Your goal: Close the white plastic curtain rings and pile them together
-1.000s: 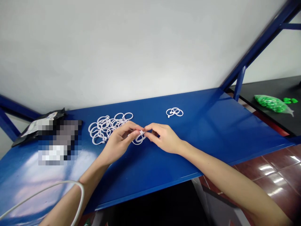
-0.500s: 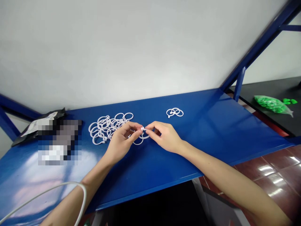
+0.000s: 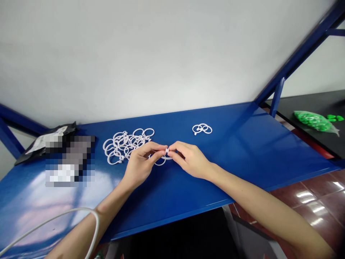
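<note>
Blue desk (image 3: 248, 147), pale wall (image 3: 172, 54) behind. Left hand (image 3: 140, 162) and right hand (image 3: 192, 159) pinched narrow on white rings (image 3: 167, 150) between them, mid-desk. Ring pile (image 3: 134, 139) beside left hand; ring cluster (image 3: 201, 128) farther back, right.

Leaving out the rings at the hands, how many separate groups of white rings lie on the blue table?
2: a large pile beside the left hand, and a small cluster beyond the right hand. Some rings may be hidden.
</note>
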Available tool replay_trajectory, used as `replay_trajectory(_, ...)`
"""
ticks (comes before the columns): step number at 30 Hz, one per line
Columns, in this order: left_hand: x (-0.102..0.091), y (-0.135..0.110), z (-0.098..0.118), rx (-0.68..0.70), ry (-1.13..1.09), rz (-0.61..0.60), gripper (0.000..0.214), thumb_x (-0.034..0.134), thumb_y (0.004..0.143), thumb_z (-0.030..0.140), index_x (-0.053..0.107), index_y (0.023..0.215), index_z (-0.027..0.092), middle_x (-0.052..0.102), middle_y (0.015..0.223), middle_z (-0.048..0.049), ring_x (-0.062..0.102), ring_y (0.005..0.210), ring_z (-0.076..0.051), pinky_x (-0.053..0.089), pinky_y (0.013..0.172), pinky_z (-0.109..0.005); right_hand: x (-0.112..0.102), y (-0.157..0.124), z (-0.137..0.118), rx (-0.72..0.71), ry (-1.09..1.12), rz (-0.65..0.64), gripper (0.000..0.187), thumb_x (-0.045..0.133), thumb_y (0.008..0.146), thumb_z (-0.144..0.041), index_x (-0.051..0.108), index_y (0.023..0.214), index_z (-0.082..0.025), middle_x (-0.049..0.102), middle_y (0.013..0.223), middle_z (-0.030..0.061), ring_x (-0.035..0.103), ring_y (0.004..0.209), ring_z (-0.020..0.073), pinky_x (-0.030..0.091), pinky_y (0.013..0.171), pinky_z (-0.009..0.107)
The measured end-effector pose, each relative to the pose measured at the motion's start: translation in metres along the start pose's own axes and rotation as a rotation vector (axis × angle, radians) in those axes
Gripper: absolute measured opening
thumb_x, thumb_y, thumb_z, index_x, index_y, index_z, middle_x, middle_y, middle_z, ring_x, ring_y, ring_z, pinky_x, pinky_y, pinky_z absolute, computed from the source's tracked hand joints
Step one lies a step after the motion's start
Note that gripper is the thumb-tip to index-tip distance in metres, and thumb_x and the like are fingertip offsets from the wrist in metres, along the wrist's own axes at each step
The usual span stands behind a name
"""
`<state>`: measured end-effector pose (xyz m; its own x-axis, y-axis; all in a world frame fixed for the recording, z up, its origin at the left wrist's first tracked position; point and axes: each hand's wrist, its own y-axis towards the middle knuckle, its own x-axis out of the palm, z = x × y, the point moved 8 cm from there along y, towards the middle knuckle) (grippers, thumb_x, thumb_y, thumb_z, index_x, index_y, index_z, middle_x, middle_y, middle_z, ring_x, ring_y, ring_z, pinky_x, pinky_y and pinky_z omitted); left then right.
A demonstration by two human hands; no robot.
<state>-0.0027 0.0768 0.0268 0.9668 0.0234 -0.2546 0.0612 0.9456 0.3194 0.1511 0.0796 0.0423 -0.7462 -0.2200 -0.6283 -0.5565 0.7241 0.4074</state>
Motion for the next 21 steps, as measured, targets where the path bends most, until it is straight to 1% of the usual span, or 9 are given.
replay_trajectory(3, -0.001, -0.002, -0.002, -0.053, -0.005, 0.029, 0.012, 0.077, 0.084, 0.033, 0.077, 0.087, 0.022, 0.077, 0.083, -0.0028, 0.071, 0.075, -0.016, 0.057, 0.067, -0.027, 0.000, 0.000, -0.002, -0.018, -0.024, 0.003, 0.017, 0.049, 0.106, -0.030, 0.064, 0.103, -0.020, 0.072, 0.099, 0.0036, 0.067, 0.084, 0.0150, 0.049, 0.074, 0.027)
replay_trajectory(5, -0.001, -0.003, 0.000, -0.042, -0.003, 0.038, 0.011, 0.077, 0.084, 0.033, 0.077, 0.086, 0.022, 0.076, 0.082, -0.0023, 0.070, 0.074, -0.015, 0.056, 0.066, -0.026, 0.000, -0.001, -0.003, -0.031, -0.046, 0.006, 0.018, 0.049, 0.106, -0.030, 0.064, 0.104, -0.020, 0.072, 0.098, 0.0039, 0.067, 0.083, 0.0150, 0.049, 0.074, 0.027)
replay_trajectory(8, 0.001, -0.004, 0.009, 0.027, 0.018, 0.037, 0.009, 0.076, 0.086, 0.031, 0.076, 0.086, 0.022, 0.075, 0.080, -0.0019, 0.068, 0.072, -0.014, 0.054, 0.064, -0.025, 0.000, -0.002, -0.005, -0.042, -0.069, -0.002, 0.020, 0.047, 0.107, -0.031, 0.064, 0.103, -0.020, 0.071, 0.097, 0.0036, 0.066, 0.083, 0.0145, 0.048, 0.073, 0.026)
replay_trajectory(11, 0.002, -0.007, 0.020, 0.138, 0.058, 0.034, 0.003, 0.073, 0.088, 0.024, 0.074, 0.086, 0.021, 0.073, 0.078, -0.0011, 0.066, 0.072, -0.013, 0.054, 0.065, -0.025, 0.000, -0.004, -0.011, -0.053, -0.077, -0.030, 0.023, 0.047, 0.107, -0.032, 0.064, 0.101, -0.019, 0.069, 0.094, 0.0029, 0.065, 0.080, 0.0133, 0.047, 0.070, 0.025)
replay_trajectory(14, 0.004, -0.011, 0.029, 0.250, 0.081, 0.020, 0.008, 0.069, 0.090, 0.014, 0.072, 0.087, 0.021, 0.072, 0.079, 0.0002, 0.066, 0.074, -0.012, 0.053, 0.067, -0.024, 0.001, -0.007, -0.015, -0.046, -0.111, -0.062, 0.026, 0.045, 0.108, -0.034, 0.064, 0.100, -0.019, 0.068, 0.093, 0.0029, 0.063, 0.076, 0.0125, 0.044, 0.065, 0.023)
replay_trajectory(17, 0.008, -0.016, 0.031, 0.309, 0.141, 0.004, 0.014, 0.066, 0.090, 0.008, 0.069, 0.086, 0.021, 0.070, 0.081, 0.0010, 0.066, 0.074, -0.011, 0.053, 0.068, -0.023, 0.003, -0.010, -0.013, -0.020, -0.172, -0.104, 0.030, 0.041, 0.109, -0.034, 0.064, 0.100, -0.018, 0.067, 0.095, 0.0036, 0.062, 0.073, 0.0125, 0.041, 0.060, 0.024)
replay_trajectory(21, 0.014, -0.017, 0.029, 0.350, 0.278, -0.015, 0.016, 0.064, 0.090, 0.005, 0.067, 0.086, 0.021, 0.068, 0.080, 0.0014, 0.064, 0.073, -0.010, 0.051, 0.067, -0.022, 0.009, -0.010, -0.006, -0.024, -0.229, -0.167, 0.029, 0.041, 0.109, -0.032, 0.065, 0.102, -0.018, 0.068, 0.096, 0.0036, 0.062, 0.071, 0.0127, 0.040, 0.060, 0.024)
